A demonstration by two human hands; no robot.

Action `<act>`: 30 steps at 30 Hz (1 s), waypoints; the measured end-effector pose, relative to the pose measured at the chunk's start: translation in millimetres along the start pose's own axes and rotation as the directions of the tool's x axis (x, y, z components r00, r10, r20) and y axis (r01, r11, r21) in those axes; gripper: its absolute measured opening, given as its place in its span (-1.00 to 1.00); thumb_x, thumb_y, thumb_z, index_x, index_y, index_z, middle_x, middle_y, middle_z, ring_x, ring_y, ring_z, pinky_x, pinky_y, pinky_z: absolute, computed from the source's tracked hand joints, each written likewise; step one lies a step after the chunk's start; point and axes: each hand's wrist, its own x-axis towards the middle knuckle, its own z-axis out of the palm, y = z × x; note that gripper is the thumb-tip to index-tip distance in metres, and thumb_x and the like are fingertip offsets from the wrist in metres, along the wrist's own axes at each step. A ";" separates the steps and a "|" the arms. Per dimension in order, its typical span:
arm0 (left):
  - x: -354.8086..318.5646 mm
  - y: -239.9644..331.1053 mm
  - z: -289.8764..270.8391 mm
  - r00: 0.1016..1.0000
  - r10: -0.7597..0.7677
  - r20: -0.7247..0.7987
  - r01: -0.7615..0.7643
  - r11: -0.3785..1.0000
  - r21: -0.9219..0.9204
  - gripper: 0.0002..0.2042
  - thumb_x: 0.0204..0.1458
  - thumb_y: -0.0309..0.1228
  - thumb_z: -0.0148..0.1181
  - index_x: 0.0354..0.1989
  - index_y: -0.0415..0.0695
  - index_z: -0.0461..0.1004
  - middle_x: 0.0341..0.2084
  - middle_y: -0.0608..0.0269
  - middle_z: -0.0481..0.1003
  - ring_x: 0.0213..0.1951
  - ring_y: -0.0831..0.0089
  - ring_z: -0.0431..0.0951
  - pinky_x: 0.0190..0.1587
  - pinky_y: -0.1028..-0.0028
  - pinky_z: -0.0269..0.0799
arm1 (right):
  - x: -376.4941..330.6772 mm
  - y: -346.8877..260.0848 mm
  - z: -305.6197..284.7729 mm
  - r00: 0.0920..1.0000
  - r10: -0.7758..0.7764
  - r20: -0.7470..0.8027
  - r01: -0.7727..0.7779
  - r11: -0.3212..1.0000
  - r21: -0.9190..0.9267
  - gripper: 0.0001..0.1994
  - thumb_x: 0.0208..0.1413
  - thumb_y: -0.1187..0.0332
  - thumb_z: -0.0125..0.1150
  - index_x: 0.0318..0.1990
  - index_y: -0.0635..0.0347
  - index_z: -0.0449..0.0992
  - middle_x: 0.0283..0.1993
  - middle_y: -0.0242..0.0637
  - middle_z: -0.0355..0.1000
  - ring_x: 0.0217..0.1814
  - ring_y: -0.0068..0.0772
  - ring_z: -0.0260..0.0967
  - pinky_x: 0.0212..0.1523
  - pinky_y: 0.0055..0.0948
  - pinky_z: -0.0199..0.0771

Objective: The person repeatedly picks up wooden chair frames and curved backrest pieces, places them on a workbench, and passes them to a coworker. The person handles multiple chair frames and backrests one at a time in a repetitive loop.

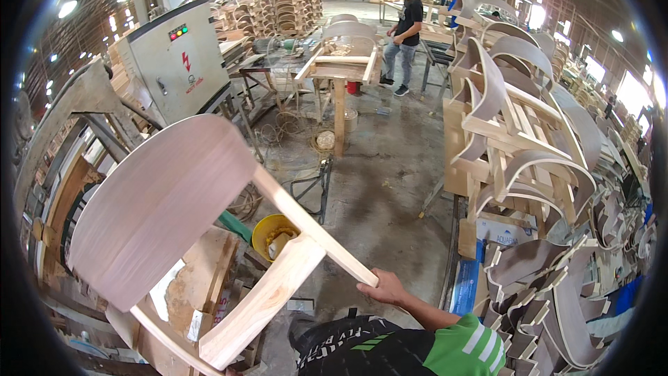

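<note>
A wooden chair frame [299, 257] with a broad curved brown veneer backrest [163, 202] fills the lower left, tilted in front of me. My right hand [385, 287] is closed round the end of its pale leg, near the lower middle. A flat pale crossbar [264, 303] joins this leg to the other one, which runs down to the bottom edge. Only a sliver of my left hand [233, 372] shows there, by the other leg's end; its fingers are cut off from view.
Below the chair frame lies a wooden workbench [216, 264], beside a yellow bucket [270, 228]. A grey electrical cabinet [177, 63] stands at left. Chair frames [522, 118] are stacked along the right. Ahead are a wooden stand [339, 118] and a person [409, 31]. Hoses [285, 125] lie on the floor.
</note>
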 end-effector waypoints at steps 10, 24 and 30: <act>54.9 13.0 109.1 0.726 0.545 0.419 -0.652 0.740 0.166 -0.80 0.12 -0.51 0.29 -0.11 -0.29 0.51 -0.40 0.14 0.55 -0.43 0.39 0.51 -0.43 0.41 0.45 | -35.9 58.0 -10.2 0.885 0.423 -0.196 -0.317 0.854 0.413 -0.53 0.03 0.06 0.43 -0.03 0.25 0.64 -0.34 -0.20 0.61 -0.34 -0.36 0.58 -0.23 -0.30 0.57; 116.8 104.9 348.4 0.570 0.013 0.821 -0.382 0.889 0.251 -0.46 0.07 -0.03 0.30 -0.01 -0.30 0.57 -0.13 -0.33 0.59 -0.05 -0.24 0.59 0.00 -0.03 0.45 | 13.3 73.4 -44.1 0.565 0.745 -0.355 -0.358 0.609 0.708 -0.66 0.02 0.28 0.48 -0.16 0.37 0.60 -0.40 -0.23 0.57 -0.45 -0.37 0.56 -0.40 -0.36 0.57; 166.5 118.1 441.1 0.592 0.106 0.799 -0.462 0.857 0.228 -0.49 0.05 -0.02 0.35 -0.11 -0.31 0.61 -0.29 -0.35 0.61 -0.21 -0.19 0.65 -0.22 0.06 0.50 | 80.7 57.2 -63.0 0.523 0.773 -0.357 -0.420 0.599 0.682 -0.64 -0.01 0.28 0.49 -0.15 0.39 0.60 -0.40 -0.22 0.58 -0.45 -0.39 0.57 -0.41 -0.37 0.57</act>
